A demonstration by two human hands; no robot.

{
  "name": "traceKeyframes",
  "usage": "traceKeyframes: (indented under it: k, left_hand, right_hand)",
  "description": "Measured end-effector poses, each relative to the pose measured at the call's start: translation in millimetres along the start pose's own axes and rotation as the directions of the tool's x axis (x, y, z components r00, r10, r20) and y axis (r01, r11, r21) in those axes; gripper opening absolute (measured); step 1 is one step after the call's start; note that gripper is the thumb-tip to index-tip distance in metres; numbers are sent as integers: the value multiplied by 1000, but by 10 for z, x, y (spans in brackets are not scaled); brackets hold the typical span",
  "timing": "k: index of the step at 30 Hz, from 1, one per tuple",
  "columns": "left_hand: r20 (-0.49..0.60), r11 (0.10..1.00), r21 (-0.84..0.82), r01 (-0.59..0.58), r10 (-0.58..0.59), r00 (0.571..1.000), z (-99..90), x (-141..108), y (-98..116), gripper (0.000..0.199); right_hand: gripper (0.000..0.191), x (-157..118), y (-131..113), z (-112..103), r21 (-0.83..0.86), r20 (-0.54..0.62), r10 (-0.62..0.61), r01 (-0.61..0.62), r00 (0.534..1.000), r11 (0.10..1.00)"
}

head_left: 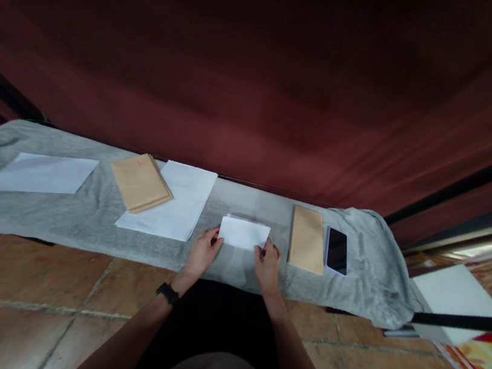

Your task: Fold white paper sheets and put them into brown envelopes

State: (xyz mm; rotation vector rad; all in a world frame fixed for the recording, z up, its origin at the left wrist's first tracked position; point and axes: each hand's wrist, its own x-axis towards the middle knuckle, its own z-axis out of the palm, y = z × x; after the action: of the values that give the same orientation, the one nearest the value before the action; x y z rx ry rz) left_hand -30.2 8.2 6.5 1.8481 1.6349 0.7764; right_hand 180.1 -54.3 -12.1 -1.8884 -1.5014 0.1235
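A folded sheet of white paper (pixel 244 234) is held between my two hands over the grey cloth, in the middle of the table. My left hand (pixel 204 252) pinches its lower left corner, thumb in front. At the lower right corner my right hand (pixel 268 263) grips it the same way. A second paper edge shows just behind the top edge. Left of my left hand lies a stack of white paper (pixel 179 202). Brown envelopes (pixel 140 180) rest partly on that stack. Another brown envelope pile (pixel 308 239) lies to the right of my right hand.
A phone (pixel 337 250) with a dark screen lies beside the right envelopes. A single white sheet (pixel 41 174) is at the far left. Grey cloth (pixel 85 220) covers the narrow table, and a dark red curtain (pixel 255 118) hangs behind it. A white board (pixel 454 293) stands off the right end.
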Motion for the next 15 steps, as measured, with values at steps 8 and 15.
traceKeyframes:
  k: [8,15]
  left_hand:
    - [60,990,92,108,-114,992,-27,88,218,46]
    - [96,959,215,185,-209,973,-83,143,386,46]
  right_hand:
    - [46,-11,-24,39,-193,-41,-42,33,998,981]
    - [47,15,-73,46,-328,5,-45,44,999,944]
